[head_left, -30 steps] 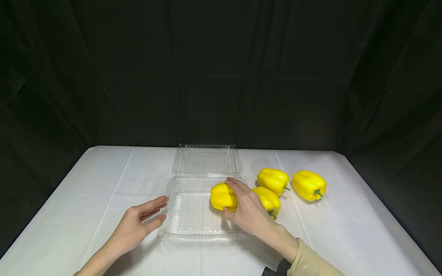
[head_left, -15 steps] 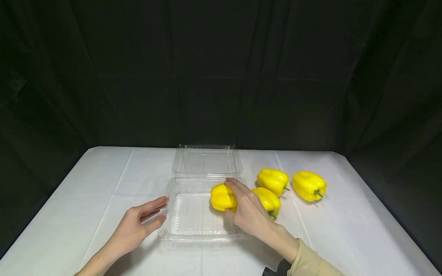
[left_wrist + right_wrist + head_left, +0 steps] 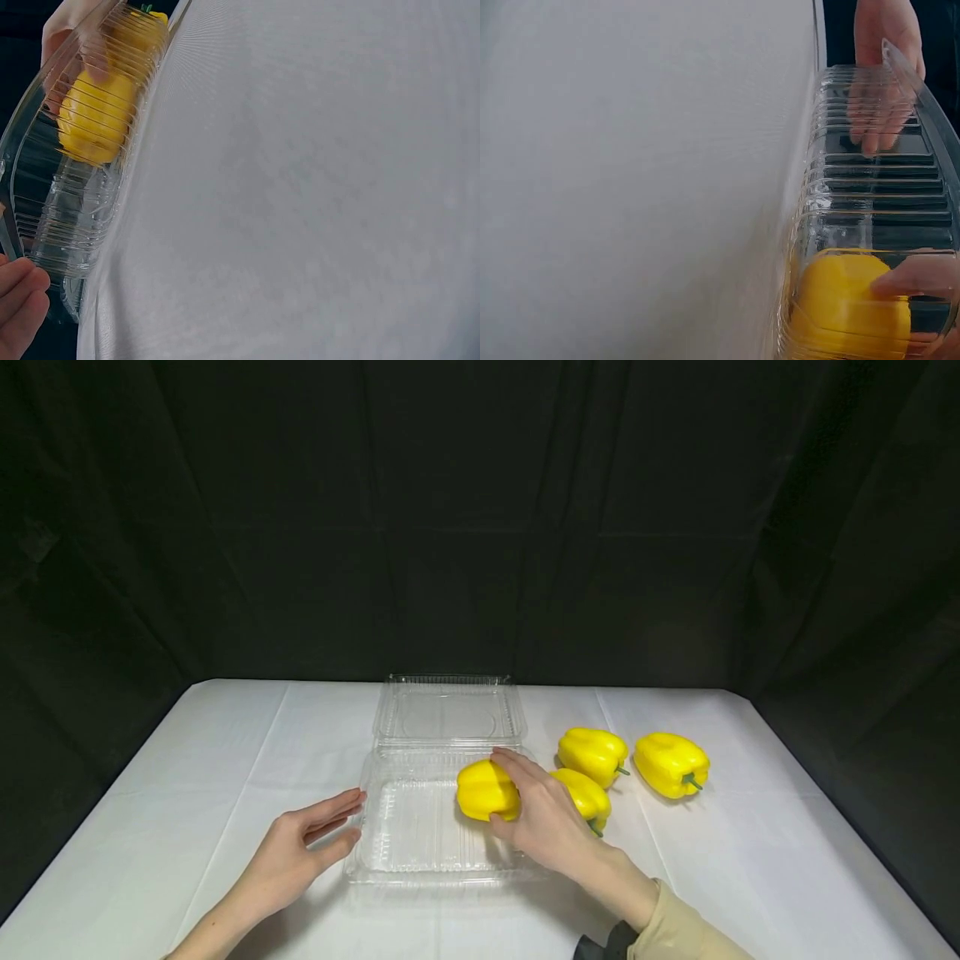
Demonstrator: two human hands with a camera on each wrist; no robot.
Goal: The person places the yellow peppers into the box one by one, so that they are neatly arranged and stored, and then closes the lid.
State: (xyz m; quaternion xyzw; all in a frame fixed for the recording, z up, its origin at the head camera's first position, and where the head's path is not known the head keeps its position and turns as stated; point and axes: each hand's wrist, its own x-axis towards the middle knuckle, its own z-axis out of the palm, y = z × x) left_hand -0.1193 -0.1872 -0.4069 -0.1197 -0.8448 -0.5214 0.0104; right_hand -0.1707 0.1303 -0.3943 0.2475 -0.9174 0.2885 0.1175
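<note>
My right hand (image 3: 543, 818) grips a yellow bell pepper (image 3: 483, 791) from its right side, thumb in front and fingers over the back. That pepper sits low in the right half of a clear plastic clamshell container (image 3: 408, 827), whose lid (image 3: 450, 710) lies folded back. At the container's left edge, my left hand (image 3: 300, 847) rests with extended fingers, thumb apart from them. Through the clear wall, the left wrist view shows the gripped pepper (image 3: 97, 120); it appears again as a pepper (image 3: 847, 307) in the right wrist view. My right hand partly hides a second bell pepper (image 3: 585, 797).
Farther right on the white tablecloth (image 3: 780, 860) lie two more yellow bell peppers, one nearer the lid (image 3: 592, 756) and one farther out (image 3: 671, 764). Black cloth (image 3: 450, 527) hangs behind and at both sides of the table.
My right hand and sleeve have shifted very slightly to the right, still holding the bell pepper. My left hand and the container have stayed in place.
</note>
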